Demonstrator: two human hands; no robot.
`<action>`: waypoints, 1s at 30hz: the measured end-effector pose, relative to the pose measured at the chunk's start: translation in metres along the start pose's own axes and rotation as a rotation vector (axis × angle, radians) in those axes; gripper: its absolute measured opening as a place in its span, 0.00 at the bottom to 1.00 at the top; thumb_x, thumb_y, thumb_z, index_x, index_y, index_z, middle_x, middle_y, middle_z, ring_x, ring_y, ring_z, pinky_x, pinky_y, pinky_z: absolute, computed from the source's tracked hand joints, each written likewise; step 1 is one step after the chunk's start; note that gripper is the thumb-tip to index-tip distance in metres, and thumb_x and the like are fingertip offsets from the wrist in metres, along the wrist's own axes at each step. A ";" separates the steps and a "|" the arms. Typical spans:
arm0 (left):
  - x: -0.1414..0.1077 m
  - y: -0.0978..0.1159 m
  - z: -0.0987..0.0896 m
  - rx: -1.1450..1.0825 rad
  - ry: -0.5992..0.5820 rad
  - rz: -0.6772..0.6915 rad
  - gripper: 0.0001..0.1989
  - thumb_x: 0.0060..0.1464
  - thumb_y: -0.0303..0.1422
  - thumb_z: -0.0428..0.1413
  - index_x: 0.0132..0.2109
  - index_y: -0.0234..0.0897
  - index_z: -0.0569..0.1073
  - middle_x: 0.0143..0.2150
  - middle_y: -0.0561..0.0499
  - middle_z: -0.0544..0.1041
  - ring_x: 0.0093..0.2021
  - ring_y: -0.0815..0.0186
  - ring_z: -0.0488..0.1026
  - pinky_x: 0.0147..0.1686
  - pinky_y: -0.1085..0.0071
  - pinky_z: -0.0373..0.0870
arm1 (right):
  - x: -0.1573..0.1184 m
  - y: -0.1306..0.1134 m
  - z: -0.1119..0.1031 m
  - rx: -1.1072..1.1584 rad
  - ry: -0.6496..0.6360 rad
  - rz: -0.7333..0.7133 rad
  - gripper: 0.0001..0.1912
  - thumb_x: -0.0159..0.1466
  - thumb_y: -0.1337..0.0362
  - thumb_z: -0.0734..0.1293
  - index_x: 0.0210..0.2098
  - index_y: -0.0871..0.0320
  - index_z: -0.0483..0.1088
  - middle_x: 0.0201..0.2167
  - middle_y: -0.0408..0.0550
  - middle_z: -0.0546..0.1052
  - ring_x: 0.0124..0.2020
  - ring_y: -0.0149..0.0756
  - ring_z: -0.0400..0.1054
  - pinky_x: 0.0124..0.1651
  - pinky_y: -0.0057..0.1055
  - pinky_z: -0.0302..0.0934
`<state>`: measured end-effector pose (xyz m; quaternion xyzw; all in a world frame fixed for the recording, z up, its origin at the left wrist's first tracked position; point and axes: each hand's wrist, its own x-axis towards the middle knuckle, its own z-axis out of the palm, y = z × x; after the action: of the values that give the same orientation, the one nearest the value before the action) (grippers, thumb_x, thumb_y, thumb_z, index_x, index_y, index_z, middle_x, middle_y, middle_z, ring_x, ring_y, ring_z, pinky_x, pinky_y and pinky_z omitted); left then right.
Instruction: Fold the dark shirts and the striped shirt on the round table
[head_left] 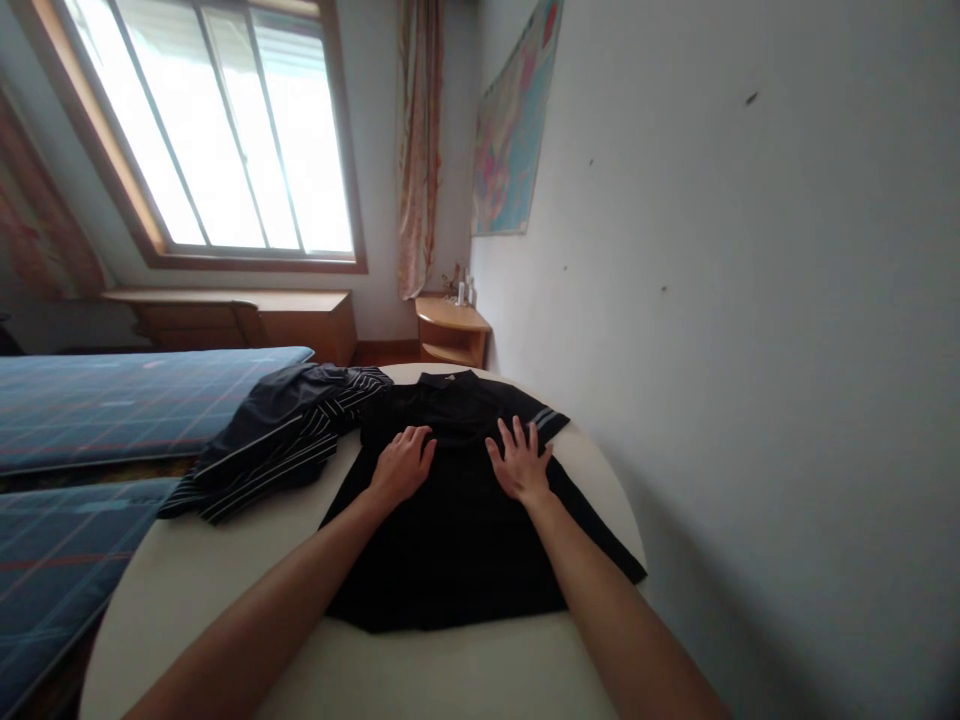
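A black collared dress (450, 540) lies spread on a round cream table (427, 675), its collar at the far side and its wide hem towards me. Pale stripes cross the sleeve on the right. My left hand (403, 465) rests on the dress left of its middle, fingers loosely stretched forward. On the other side my right hand (519, 462) lies flat on the cloth with its fingers spread. Both palms face down, and neither hand visibly grasps the fabric.
Dark clothes with white stripes (262, 440) are heaped on the table's left edge. Two blue plaid mattresses (135, 405) lie beyond at the left. A white wall (750, 350) runs close along the right. A small corner shelf (454, 315) stands behind the table.
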<state>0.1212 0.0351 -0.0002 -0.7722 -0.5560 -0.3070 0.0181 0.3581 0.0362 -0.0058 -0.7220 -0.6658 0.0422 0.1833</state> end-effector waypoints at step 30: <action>-0.036 -0.051 -0.073 0.257 -0.435 -0.376 0.23 0.59 0.38 0.55 0.59 0.35 0.68 0.51 0.38 0.76 0.51 0.49 0.75 0.46 0.59 0.70 | -0.026 -0.003 -0.052 0.358 -0.188 -0.667 0.24 0.62 0.47 0.69 0.52 0.52 0.74 0.57 0.51 0.73 0.65 0.45 0.58 0.68 0.48 0.49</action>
<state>0.0364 -0.0033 0.0254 -0.6948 -0.7141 -0.0597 -0.0609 0.3680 0.0002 0.0390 -0.4154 -0.8600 0.1619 0.2484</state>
